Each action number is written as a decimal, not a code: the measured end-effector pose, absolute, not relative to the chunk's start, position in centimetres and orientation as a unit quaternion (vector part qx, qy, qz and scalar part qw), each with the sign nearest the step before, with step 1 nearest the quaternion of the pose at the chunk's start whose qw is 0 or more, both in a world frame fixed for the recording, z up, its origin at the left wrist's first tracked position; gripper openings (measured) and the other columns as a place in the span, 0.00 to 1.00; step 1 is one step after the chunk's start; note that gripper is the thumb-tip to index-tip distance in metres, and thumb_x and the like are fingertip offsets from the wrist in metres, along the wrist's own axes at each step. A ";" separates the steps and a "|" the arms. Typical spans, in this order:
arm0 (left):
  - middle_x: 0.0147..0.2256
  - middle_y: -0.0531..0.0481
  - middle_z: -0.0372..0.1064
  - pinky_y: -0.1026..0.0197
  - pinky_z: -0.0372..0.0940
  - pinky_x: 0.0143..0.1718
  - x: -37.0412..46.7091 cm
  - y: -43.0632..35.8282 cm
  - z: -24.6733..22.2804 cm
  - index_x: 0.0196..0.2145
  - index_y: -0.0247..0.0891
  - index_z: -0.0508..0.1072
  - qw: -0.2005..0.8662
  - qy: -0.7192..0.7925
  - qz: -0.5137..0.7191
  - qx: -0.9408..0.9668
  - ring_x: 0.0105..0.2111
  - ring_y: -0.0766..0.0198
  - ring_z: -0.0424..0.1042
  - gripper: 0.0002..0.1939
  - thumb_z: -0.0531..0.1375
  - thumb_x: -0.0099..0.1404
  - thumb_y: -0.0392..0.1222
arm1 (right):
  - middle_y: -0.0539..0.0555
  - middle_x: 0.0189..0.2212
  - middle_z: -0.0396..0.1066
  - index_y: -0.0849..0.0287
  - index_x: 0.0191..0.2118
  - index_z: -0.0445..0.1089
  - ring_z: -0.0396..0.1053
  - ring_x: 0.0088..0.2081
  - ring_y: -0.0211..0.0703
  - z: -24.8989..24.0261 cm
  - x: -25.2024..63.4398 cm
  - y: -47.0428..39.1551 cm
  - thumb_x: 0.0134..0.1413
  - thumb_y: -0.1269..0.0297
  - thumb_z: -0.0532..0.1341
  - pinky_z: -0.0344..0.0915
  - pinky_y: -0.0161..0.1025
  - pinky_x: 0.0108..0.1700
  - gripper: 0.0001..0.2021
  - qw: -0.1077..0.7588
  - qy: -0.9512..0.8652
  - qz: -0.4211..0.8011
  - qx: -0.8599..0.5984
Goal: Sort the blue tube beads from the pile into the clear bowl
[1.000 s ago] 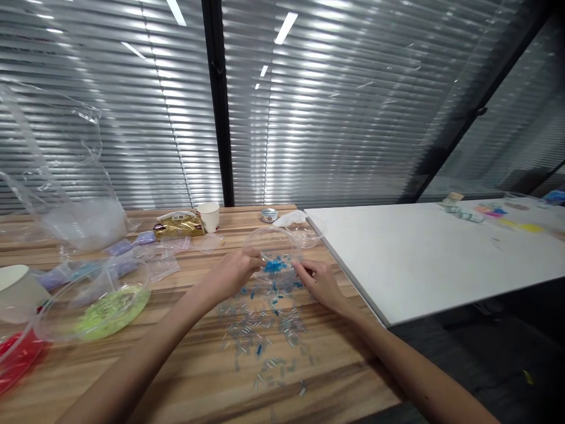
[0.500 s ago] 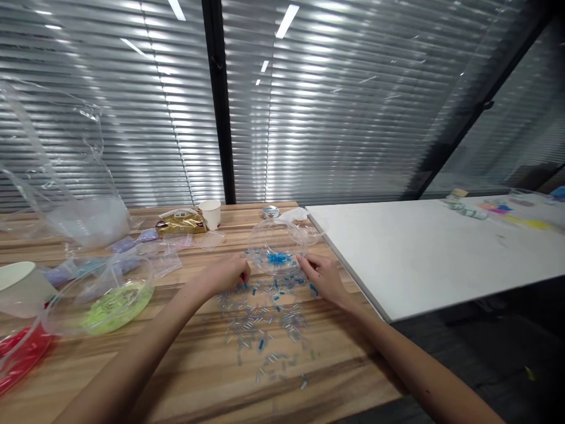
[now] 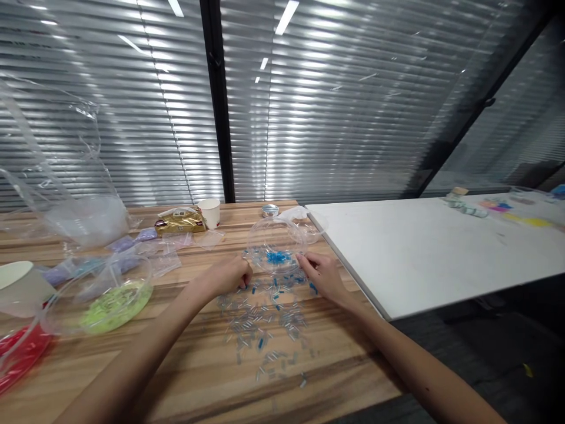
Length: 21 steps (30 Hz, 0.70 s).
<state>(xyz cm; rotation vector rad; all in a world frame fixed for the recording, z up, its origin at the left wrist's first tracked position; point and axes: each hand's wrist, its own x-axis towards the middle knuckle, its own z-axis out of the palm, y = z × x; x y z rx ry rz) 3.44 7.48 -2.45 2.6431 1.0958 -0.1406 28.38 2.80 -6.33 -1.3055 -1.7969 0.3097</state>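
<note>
A round clear plastic bowl (image 3: 260, 232) stands on the wooden table with a cluster of small blue tubes (image 3: 277, 257) in it. My right hand (image 3: 321, 275) pinches the bowl's right rim between thumb and fingers. Just left of the bowl, my left hand (image 3: 233, 274) is closed, fingertips down at the tabletop, with a small blue tube (image 3: 246, 287) at their tips. Clear tubes (image 3: 249, 321) lie scattered over the table in front of the bowl, a few blue ones among them. The left fingertips are partly hidden behind the hand.
To the left are a lidded tub of green pieces (image 3: 117, 306), a red one (image 3: 22, 359), a white cup (image 3: 22, 285) and small bags (image 3: 163, 265). Behind stand a paper cup (image 3: 209, 213), a gold packet (image 3: 180, 221) and a round tin (image 3: 270, 210). A white table (image 3: 424, 253) adjoins at right.
My left hand has shifted very slightly right, fingertips still low by the blue tube. The right hand stays at the bowl's rim, and the bowl has not visibly moved.
</note>
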 end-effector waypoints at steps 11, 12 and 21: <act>0.33 0.48 0.69 0.66 0.55 0.30 3.9 6.0 -0.7 0.31 0.34 0.69 0.115 0.373 -0.063 0.919 0.31 0.63 0.65 0.10 0.53 0.56 0.24 | 0.46 0.15 0.54 0.59 0.17 0.54 0.52 0.20 0.34 -6.5 28.5 2.9 0.62 0.55 0.49 0.47 0.35 0.25 0.22 0.434 -0.714 0.105 -0.539; 0.33 0.48 0.68 0.66 0.55 0.30 3.8 5.8 -0.3 0.31 0.34 0.68 0.114 0.374 -0.056 0.919 0.31 0.64 0.65 0.10 0.52 0.56 0.24 | 0.46 0.15 0.54 0.59 0.17 0.54 0.52 0.20 0.33 -6.5 28.5 2.9 0.62 0.55 0.49 0.47 0.34 0.25 0.23 0.435 -0.714 0.105 -0.539; 0.32 0.51 0.67 0.64 0.56 0.31 4.7 5.2 0.7 0.33 0.35 0.65 0.121 0.318 0.064 0.938 0.31 0.64 0.66 0.10 0.47 0.63 0.26 | 0.47 0.15 0.56 0.59 0.18 0.57 0.53 0.20 0.34 -6.9 28.0 2.4 0.62 0.54 0.50 0.49 0.34 0.24 0.23 0.420 -0.740 0.120 -0.511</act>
